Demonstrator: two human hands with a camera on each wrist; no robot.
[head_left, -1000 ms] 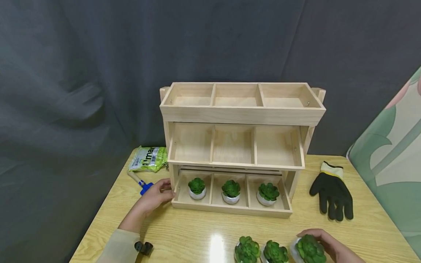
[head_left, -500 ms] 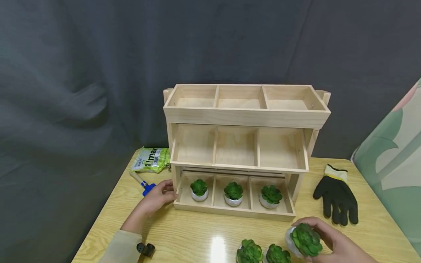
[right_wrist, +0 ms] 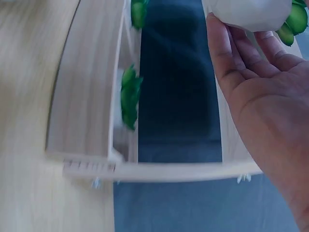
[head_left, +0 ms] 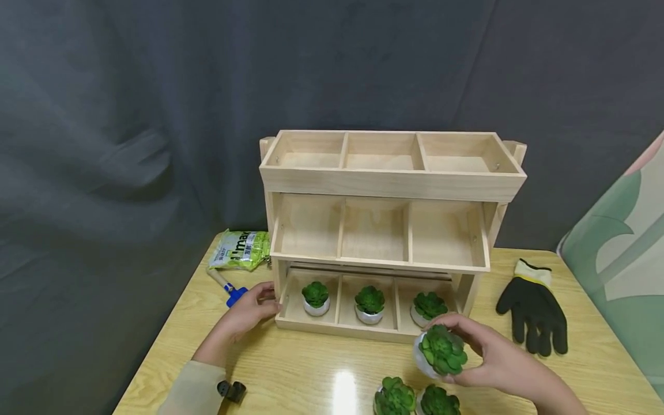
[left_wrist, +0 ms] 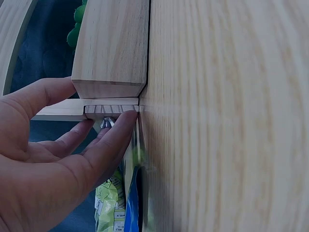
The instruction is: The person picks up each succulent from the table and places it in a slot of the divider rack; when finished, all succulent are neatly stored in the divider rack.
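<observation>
My right hand grips a white-potted succulent, tilted and raised in front of the wooden shelf's lower right. The pot is at the fingertips in the right wrist view. My left hand holds the bottom left corner of the three-tier wooden shelf. In the left wrist view, the thumb and fingers of the left hand pinch that corner. Three potted succulents stand in the bottom tier: left, middle and right, the last partly hidden. The upper two tiers hold nothing.
Two more succulents, one on the left and one on the right, stand at the table's near edge. A black glove lies right of the shelf. Left of it are a green bag and a blue-headed tool.
My right hand has lifted the succulent from the front right, carrying it leftward and forward toward the shelf's bottom tier. My left hand keeps its hold on the corner; the view shifts slightly.
</observation>
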